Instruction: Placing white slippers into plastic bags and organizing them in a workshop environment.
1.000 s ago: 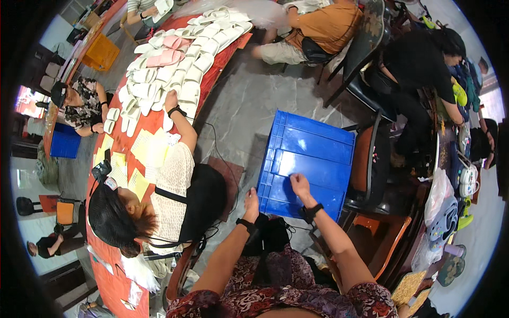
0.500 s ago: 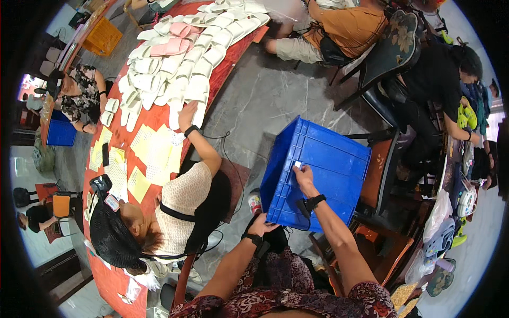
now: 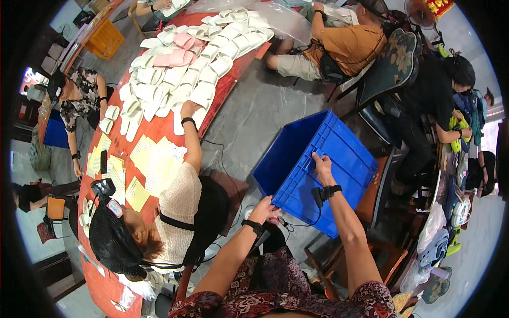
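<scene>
A large blue plastic crate [image 3: 339, 175] is tilted in front of me, its hollow opening facing left and its ribbed side wall turned up. My left hand [image 3: 263, 210] is closed on the crate's near corner at the rim. Against the upturned wall, near the ribbed band, rests my right hand [image 3: 323, 170], its fingers bent at the band and its thumb partly hidden. The white piece seen earlier at these fingertips does not show now. Each wrist wears a black band, and a cable hangs from the right one.
To the left, a red table [image 3: 122, 153] bears rows of white slippers [image 3: 196, 79], pink slippers [image 3: 172, 58] and yellow sheets [image 3: 139, 195]. A seated person [image 3: 180, 196] reaches over it. Wooden chairs [image 3: 371, 254] stand close on the right. Other people work farther off.
The crate has turned and shifted right, showing more of its inside. Both my hands moved with it. The white piece at my right fingertips is out of sight.
</scene>
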{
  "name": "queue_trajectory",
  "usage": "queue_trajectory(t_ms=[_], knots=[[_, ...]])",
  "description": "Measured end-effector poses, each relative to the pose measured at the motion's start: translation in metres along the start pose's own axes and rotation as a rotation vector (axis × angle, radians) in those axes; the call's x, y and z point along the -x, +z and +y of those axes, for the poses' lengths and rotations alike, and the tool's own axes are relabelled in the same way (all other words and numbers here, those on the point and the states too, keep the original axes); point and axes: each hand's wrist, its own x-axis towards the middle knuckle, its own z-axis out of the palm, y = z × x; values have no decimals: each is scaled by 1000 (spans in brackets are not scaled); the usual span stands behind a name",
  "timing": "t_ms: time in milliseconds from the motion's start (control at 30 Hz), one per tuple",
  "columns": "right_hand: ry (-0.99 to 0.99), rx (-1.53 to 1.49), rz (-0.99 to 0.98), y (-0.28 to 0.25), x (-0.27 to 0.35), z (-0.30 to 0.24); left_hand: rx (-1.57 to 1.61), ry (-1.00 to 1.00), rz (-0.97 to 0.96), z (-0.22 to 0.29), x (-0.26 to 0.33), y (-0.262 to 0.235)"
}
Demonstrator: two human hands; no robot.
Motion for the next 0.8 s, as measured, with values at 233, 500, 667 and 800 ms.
queue_trajectory(t_ms=[233,500,667,800], knots=[[-44,-79,-53,-8,-36,-47,-19,159,11,24,6,51],[-16,-96,-147,-8,-47,-86,41,448,147,27,5,95],[-32,-37,-206,-11,-72,-30,-108,495,248,4,-20,89],[80,-33,-184,-9,-75,-8,-175,464,277,8,-27,81]])
